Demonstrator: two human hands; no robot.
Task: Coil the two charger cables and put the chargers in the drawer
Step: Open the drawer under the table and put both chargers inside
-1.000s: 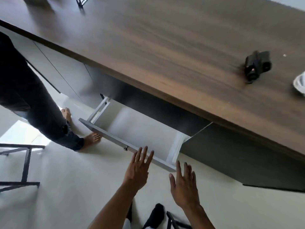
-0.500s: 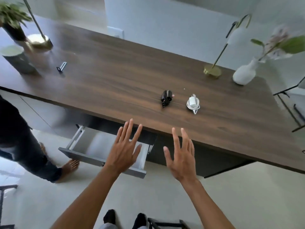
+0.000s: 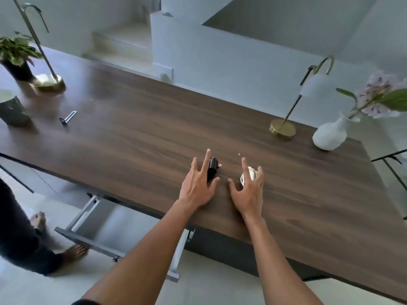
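A black charger [image 3: 212,167] with its cable coiled lies on the dark wooden table [image 3: 136,137]. My left hand [image 3: 198,183] hovers over it with fingers spread, partly covering it. To its right a white charger [image 3: 248,175] with coiled cable lies on the table. My right hand [image 3: 247,192] is spread over that one, hiding most of it. Neither hand has closed on anything. Below the table's near edge the grey drawer [image 3: 92,243] stands pulled out, and nothing shows in the part of its inside I can see.
A white vase with flowers [image 3: 330,135] and a brass lamp base [image 3: 282,128] stand at the back right. A second lamp base [image 3: 49,83], a potted plant [image 3: 16,56], a grey pot [image 3: 11,111] and a small metal piece [image 3: 68,117] are at the left. Another person's bare feet [image 3: 74,253] stand by the drawer.
The view rose from the drawer to the tabletop. Both hands moved forward from above the drawer front to over the two chargers.
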